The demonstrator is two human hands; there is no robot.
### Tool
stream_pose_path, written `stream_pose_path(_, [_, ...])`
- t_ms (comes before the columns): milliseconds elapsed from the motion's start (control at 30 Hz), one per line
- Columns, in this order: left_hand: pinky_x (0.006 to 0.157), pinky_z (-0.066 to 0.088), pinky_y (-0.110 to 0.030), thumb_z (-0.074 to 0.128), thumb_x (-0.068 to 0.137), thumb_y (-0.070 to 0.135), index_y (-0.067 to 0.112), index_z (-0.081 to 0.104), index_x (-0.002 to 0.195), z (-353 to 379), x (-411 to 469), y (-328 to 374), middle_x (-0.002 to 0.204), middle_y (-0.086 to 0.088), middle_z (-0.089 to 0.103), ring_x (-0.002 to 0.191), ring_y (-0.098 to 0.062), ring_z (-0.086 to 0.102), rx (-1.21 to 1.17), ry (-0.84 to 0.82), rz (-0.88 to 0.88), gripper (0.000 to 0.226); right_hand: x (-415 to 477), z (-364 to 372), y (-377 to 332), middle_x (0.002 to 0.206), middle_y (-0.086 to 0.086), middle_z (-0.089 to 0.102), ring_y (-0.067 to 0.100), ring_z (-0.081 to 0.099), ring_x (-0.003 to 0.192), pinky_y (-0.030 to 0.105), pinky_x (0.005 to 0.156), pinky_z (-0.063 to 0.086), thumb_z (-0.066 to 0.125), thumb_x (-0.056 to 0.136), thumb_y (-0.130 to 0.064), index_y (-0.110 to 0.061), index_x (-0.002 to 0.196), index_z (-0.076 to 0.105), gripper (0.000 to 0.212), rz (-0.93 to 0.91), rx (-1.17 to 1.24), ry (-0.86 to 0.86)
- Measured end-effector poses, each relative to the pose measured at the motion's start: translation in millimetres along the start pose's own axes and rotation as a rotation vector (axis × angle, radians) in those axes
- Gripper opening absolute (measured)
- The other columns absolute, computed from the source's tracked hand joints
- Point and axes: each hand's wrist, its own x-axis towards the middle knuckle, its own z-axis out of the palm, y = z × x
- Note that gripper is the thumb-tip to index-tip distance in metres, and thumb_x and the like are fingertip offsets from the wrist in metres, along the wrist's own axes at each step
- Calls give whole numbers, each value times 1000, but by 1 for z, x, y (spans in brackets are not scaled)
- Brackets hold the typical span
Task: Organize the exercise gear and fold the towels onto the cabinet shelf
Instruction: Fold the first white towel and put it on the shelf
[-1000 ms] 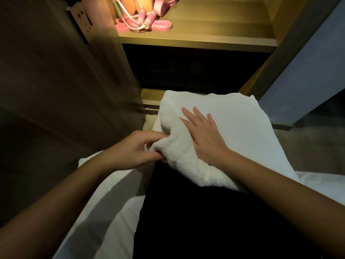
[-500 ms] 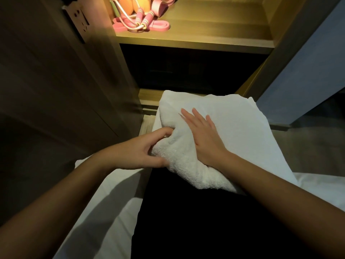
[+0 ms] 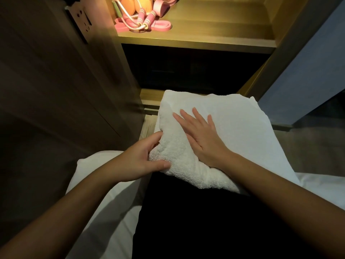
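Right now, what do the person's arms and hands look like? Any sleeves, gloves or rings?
No sleeves show: the left forearm and right forearm are bare to the picture's edge. The left hand and right hand wear no gloves. I see no watch, bracelet or ring on the wrists or the fingers that show.

Right hand (image 3: 203, 141) lies flat on the white towel (image 3: 246, 131). Left hand (image 3: 140, 161) grips the towel's left corner. Beyond the towel, pink exercise gear (image 3: 143, 21) sits on the lit shelf (image 3: 214, 36).
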Motion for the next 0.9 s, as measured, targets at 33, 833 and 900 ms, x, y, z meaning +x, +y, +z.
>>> stream_pose_path(33, [94, 45, -12, 73, 84, 27, 41, 40, 133, 0, -1, 1, 129, 31, 55, 123, 4, 52, -17, 1, -10, 61, 1, 0, 0, 164, -10, 5, 16, -10, 151, 55, 117, -11, 6, 92, -52, -44, 148, 6, 57, 4, -7, -5])
stream_pose_path(833, [76, 54, -33, 64, 91, 12, 16, 46, 133, 2, 11, 6, 116, -3, 63, 102, -21, 62, -252, 178, -631, 46, -1, 4, -1, 164, -11, -5, 19, -16, 150, 58, 117, -10, 4, 86, -62, -40, 154, 9, 72, 5, -149, -65])
stream_pose_path(900, [82, 50, -34, 69, 88, 25, 21, 39, 131, 13, 2, -3, 124, 0, 54, 102, -14, 55, 103, 336, -598, 53, -2, 5, 1, 164, -10, -11, 20, -19, 149, 58, 117, -10, 2, 86, -63, -41, 154, 6, 72, -7, -205, -95])
